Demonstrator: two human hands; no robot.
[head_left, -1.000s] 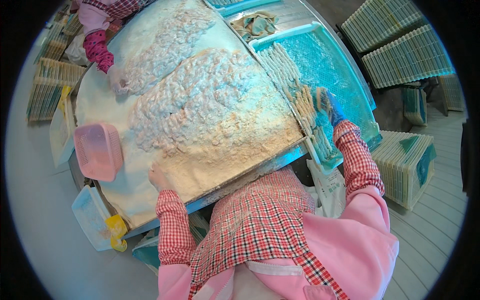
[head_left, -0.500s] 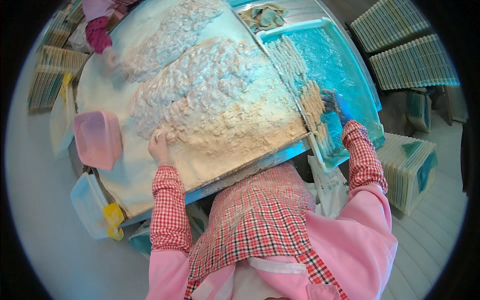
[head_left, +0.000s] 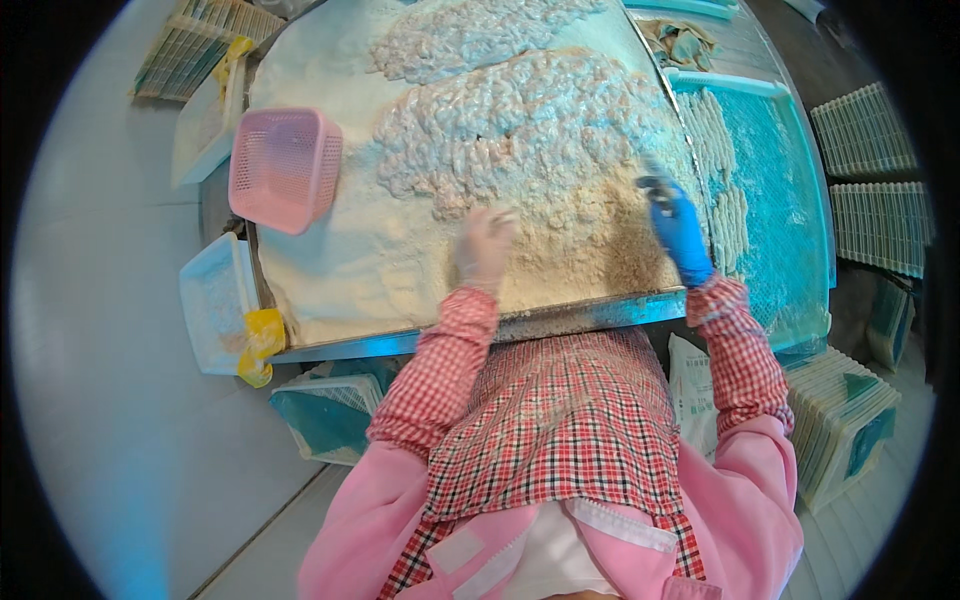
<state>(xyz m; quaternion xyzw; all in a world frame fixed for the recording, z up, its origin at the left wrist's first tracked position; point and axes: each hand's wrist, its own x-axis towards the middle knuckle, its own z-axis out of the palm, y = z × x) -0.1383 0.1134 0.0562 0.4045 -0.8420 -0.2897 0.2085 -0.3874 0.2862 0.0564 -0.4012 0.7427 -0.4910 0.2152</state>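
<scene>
A broad heap of pale, lumpy raw pieces (head_left: 500,130) covers the far part of the metal table (head_left: 560,315), clumped and glistening, whitish with a faint pink tint. Nearer the person it gives way to a bed of tan crumbs (head_left: 570,250), dry and sandy in look.

The left hand (head_left: 485,245), in a thin clear glove dusted with crumbs, rests on the crumb bed at the edge of the heap, fingers loosely curled; the blur hides whether it grips a piece. The right hand (head_left: 680,225), in a blue glove, lies at the right rim of the crumbs with its fingers closed around something small and dark that cannot be made out.

Just right of it, a turquoise mesh tray (head_left: 790,220) carries rows of coated pieces (head_left: 725,180).

A pink plastic basket (head_left: 285,168) sits upturned on the table's left side. Below it, off the edge, a white tub (head_left: 215,300) stands with a yellow bag (head_left: 258,340) beside it. Stacks of ribbed trays (head_left: 870,130) stand at the far right.
</scene>
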